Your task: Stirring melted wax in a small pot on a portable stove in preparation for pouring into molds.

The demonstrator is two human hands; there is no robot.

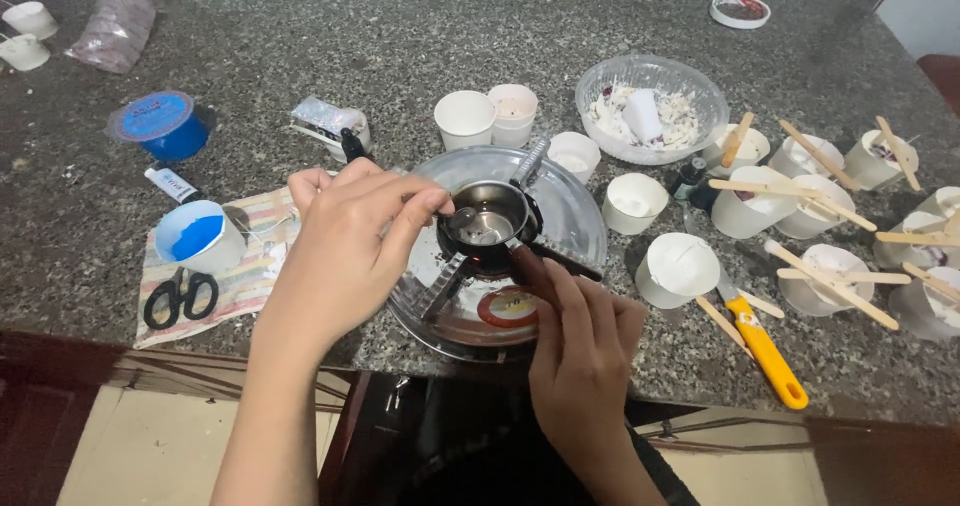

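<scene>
Stirring step: my right hand grasps the pot handle, my left hand pinches what looks like a spoon in it; next, steady stirring near the desk's front edge.

A speckled granite counter carries white cups, a clear bowl, scissors, a striped cloth, and a yellow knife.

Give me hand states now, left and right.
Left hand: closed on a small spoon over the melting pot.
Right hand: closed on the pot handle.
</scene>
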